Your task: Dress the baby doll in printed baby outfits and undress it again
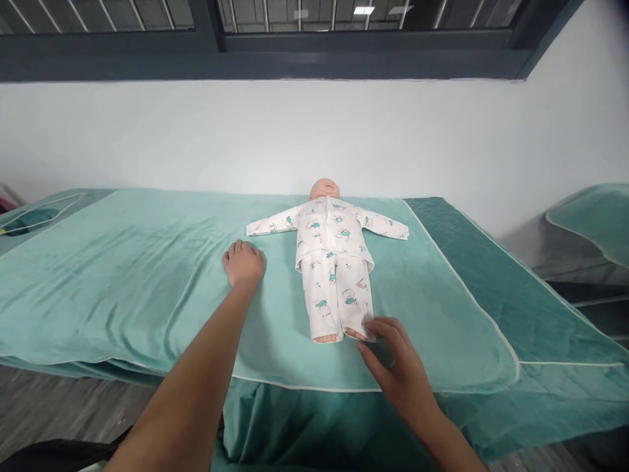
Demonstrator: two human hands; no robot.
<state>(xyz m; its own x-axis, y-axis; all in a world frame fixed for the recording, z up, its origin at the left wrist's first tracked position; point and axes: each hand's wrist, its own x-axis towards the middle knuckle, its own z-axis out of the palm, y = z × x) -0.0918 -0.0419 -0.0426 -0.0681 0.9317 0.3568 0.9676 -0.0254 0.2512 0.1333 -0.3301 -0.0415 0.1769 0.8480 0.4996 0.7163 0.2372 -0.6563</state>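
Observation:
A baby doll (325,188) lies on its back on a light green blanket (147,262), its arms spread out sideways. It wears a white printed top (331,226) and matching white trousers (322,295); its toes show at the trouser cuffs. My left hand (244,262) rests on the blanket left of the doll, below the sleeve, with its fingers curled in and nothing visible in them. At the trouser cuff on the right stands my right hand (396,364). Its thumb and fingers are apart, and the fingertips are at the edge of the cuff, seemingly touching it.
Under the blanket is a darker green bed cover (472,262) that hangs over the front edge. A white wall (246,137) rises behind the bed, below a dark window frame (344,59). Another green-covered surface (594,216) stands at the right. Grey floor (63,403) shows lower left.

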